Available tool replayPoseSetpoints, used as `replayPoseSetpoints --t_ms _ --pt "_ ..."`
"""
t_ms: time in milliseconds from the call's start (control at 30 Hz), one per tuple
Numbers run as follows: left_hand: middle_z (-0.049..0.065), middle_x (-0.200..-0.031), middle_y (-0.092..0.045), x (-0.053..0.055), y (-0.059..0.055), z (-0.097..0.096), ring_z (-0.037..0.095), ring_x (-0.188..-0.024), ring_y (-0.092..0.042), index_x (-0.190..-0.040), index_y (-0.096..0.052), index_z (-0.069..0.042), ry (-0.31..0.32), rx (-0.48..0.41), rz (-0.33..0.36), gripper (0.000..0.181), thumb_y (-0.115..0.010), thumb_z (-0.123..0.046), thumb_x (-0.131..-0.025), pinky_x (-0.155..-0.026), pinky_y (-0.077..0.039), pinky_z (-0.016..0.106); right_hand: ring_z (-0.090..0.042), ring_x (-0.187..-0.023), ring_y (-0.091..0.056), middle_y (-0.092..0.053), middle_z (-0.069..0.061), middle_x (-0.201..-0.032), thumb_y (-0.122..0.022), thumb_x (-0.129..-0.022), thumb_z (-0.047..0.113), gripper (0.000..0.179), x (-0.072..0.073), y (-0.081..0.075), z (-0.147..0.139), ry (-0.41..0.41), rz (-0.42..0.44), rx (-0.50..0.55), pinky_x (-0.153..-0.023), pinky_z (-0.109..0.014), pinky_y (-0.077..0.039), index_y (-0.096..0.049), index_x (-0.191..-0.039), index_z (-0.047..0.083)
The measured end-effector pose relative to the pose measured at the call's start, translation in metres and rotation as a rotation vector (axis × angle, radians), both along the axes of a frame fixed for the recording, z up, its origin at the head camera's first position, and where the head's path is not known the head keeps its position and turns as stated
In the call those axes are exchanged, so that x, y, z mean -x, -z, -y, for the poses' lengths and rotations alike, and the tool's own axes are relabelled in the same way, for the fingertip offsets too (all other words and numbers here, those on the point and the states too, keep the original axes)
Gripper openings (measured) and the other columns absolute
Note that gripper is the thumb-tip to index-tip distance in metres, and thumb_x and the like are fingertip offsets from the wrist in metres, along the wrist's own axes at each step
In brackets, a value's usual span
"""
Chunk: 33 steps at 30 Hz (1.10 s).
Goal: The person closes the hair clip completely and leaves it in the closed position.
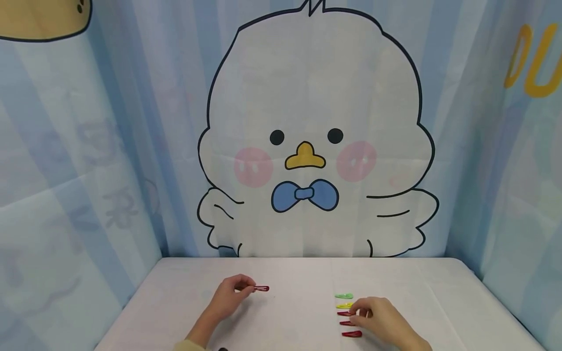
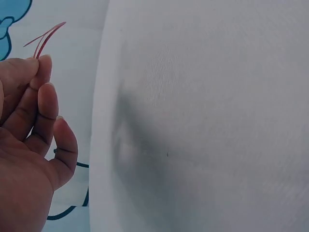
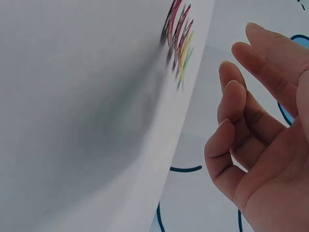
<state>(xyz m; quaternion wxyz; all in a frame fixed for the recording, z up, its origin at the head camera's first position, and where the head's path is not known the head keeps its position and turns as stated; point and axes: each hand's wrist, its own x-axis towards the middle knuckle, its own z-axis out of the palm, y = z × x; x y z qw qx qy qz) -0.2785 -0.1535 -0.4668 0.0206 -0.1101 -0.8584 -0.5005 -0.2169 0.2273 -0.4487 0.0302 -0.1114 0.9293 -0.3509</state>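
Note:
In the head view my left hand [image 1: 231, 296] pinches a dark red snap hair clip [image 1: 262, 288] above the left-middle of the table. The left wrist view shows that hair clip [image 2: 59, 27] between thumb and forefinger, its strips spread apart. On the right my right hand [image 1: 385, 321] hovers by a column of hair clips, partly covering some of them. A green clip [image 1: 344, 296] lies farthest back, then a yellow clip [image 1: 344, 306], then dark red ones down to the nearest red clip [image 1: 352, 334]. Nothing sits between the right hand's loosely bent fingers [image 3: 231, 99].
A white cloth covers the table [image 1: 298, 312]. Behind it hangs a curtain [image 1: 307, 97] with a cartoon chick, and striped curtains flank both sides. A small dark object [image 1: 223, 349] pokes in at the bottom edge.

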Motion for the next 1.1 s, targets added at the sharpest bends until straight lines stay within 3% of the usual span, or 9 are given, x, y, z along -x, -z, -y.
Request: replayPoseSetpoints --t_ms 400,667,1100 --pt "0.001 -0.094 -0.069 -0.017 -0.008 -0.014 0.020 -0.087 -0.061 -0.101 -0.070 -0.005 0.039 -0.087 -0.002 0.008 -0.068 -0.008 -0.095 -0.074 -0.050 0.035 -0.013 -0.064 -0.048 -0.056 0.005 -0.074 -0.080 -0.086 0.018 0.016 -0.001 -0.009 0.013 -0.019 -0.078 0.044 -0.056 -0.026 -0.042 -0.075 -0.099 0.010" --pt "0.003 -0.093 -0.068 -0.028 -0.011 -0.023 0.021 -0.087 -0.061 -0.103 -0.069 -0.002 0.057 -0.150 0.007 0.010 -0.068 -0.009 -0.096 -0.075 -0.051 0.034 -0.006 -0.064 -0.049 -0.056 0.006 -0.076 -0.078 -0.088 0.019 0.021 0.000 -0.010 0.023 -0.081 -0.146 0.115 -0.056 -0.026 -0.043 -0.073 -0.104 0.007" --pt "0.003 -0.093 -0.068 -0.045 -0.009 -0.040 0.020 -0.087 -0.061 -0.105 -0.068 0.001 0.065 -0.244 0.053 0.014 -0.068 -0.009 -0.096 -0.076 -0.051 0.034 -0.007 -0.066 -0.053 -0.058 0.006 -0.078 -0.077 -0.090 0.019 0.026 -0.002 -0.012 0.047 -0.098 -0.147 0.199 -0.056 -0.026 -0.048 -0.071 -0.111 0.005"
